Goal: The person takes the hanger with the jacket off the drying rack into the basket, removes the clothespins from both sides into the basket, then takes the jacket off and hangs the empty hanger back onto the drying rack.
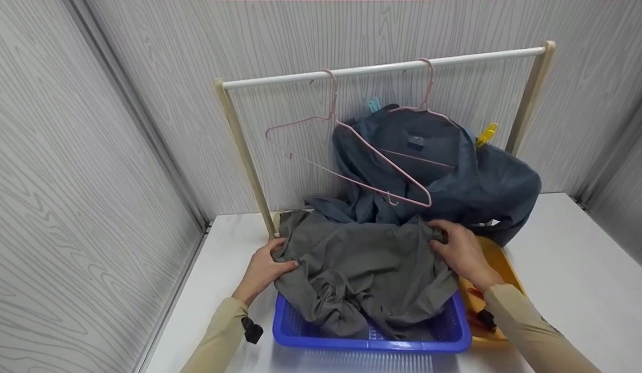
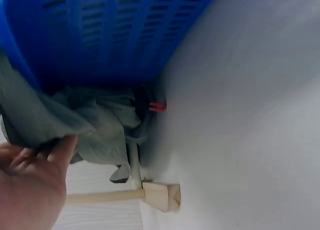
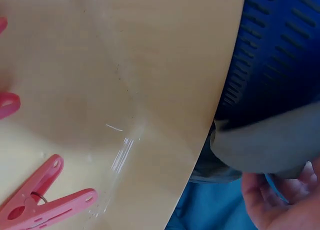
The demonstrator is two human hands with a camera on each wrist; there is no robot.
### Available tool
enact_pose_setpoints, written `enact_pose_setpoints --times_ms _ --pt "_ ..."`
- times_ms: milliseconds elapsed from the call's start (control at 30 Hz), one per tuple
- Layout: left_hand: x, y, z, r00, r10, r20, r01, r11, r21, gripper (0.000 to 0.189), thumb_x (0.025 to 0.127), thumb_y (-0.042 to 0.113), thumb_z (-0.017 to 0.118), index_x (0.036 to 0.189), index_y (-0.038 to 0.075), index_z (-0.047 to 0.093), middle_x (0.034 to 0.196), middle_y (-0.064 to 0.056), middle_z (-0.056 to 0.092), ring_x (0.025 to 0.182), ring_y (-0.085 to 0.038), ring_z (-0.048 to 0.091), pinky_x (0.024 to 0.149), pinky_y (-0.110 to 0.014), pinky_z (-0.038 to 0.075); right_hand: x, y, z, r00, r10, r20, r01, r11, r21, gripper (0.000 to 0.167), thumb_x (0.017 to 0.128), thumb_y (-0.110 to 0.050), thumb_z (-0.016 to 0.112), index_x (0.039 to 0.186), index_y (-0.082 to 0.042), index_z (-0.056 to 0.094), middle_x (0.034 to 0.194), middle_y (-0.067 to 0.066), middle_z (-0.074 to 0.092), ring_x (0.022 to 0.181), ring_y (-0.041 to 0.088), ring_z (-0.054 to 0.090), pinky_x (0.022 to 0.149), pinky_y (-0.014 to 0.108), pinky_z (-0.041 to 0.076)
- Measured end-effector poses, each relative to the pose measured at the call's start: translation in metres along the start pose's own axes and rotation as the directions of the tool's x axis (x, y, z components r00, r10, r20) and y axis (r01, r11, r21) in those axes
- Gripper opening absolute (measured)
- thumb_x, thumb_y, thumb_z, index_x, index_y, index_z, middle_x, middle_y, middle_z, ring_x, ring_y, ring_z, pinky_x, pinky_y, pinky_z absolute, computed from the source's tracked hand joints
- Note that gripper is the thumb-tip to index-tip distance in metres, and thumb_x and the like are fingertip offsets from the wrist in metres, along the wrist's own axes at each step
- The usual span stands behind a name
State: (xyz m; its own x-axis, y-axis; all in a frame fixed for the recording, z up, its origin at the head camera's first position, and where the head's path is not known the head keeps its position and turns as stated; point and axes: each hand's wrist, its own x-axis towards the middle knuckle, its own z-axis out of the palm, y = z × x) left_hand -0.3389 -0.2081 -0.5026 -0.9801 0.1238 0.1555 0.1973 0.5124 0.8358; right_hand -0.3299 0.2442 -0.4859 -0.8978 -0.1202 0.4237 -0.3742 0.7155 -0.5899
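Note:
A dark grey garment [image 1: 367, 248] lies spread and bunched over the blue basket [image 1: 370, 345], drooping past its far rim. In the head view my left hand [image 1: 264, 267] grips its left edge between thumb and fingers. At the upper right corner of the cloth, my right hand [image 1: 463, 254] pinches a gathered fold. The left wrist view has the grey cloth [image 2: 95, 122] hanging down behind the basket from the left fingers. From the right wrist, the right thumb and fingers hold the cloth edge [image 3: 270, 145] beside the basket's slotted wall.
Behind stands a rack with a white bar [image 1: 383, 68]. An empty pink hanger [image 1: 333, 96] hangs left of a dark blue garment [image 1: 440, 155] on another hanger, with teal [image 1: 374, 105] and yellow [image 1: 486, 134] clothespins. A yellow tray [image 1: 499, 259] holding pink clothespins [image 3: 70, 204] sits right of the basket.

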Motion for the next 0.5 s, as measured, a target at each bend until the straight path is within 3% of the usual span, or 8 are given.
enact_pose_setpoints --times_ms 100,233,367,500 --pt "-0.003 0.003 0.005 0.999 -0.001 -0.053 0.004 0.999 0.051 0.062 0.077 0.027 0.082 0.131 0.005 0.061 0.132 -0.016 0.058 0.122 -0.033 0.053 0.101 -0.047 0.041 0.0 -0.002 0.0 1.0 0.013 -0.022 -0.013 1.0 -0.004 0.029 0.088 -0.003 0.068 0.117 -0.009 0.069 0.11 0.014 0.067 0.089 0.03 0.06 0.079 0.047 0.047" --pt "-0.006 0.009 0.013 0.99 0.046 -0.131 -0.031 0.993 0.11 0.05 0.077 0.021 0.08 0.122 0.002 0.067 0.122 -0.017 0.064 0.115 -0.034 0.058 0.098 -0.046 0.044 0.001 -0.006 0.0 0.998 0.027 -0.053 -0.026 1.0 0.008 0.027 0.09 -0.002 0.065 0.113 -0.013 0.071 0.109 0.012 0.068 0.084 0.027 0.058 0.075 0.043 0.045" --pt "-0.01 0.009 0.022 0.976 0.067 -0.207 -0.039 0.99 0.134 0.046 0.078 0.021 0.078 0.12 0.004 0.068 0.118 -0.016 0.067 0.108 -0.032 0.062 0.093 -0.044 0.047 0.0 -0.012 -0.001 0.997 0.009 -0.074 -0.005 0.999 0.05 0.027 0.091 -0.002 0.066 0.113 -0.015 0.072 0.114 0.007 0.068 0.089 0.023 0.059 0.078 0.04 0.046" --pt "-0.013 0.007 0.028 0.96 0.059 -0.273 -0.034 0.995 0.095 0.043 0.08 0.021 0.078 0.12 0.007 0.069 0.119 -0.013 0.067 0.107 -0.029 0.063 0.093 -0.043 0.047 -0.005 -0.019 -0.002 0.996 -0.016 -0.088 0.026 0.993 0.115 0.027 0.092 -0.004 0.067 0.113 -0.02 0.072 0.115 0.001 0.067 0.099 0.017 0.06 0.086 0.029 0.047"
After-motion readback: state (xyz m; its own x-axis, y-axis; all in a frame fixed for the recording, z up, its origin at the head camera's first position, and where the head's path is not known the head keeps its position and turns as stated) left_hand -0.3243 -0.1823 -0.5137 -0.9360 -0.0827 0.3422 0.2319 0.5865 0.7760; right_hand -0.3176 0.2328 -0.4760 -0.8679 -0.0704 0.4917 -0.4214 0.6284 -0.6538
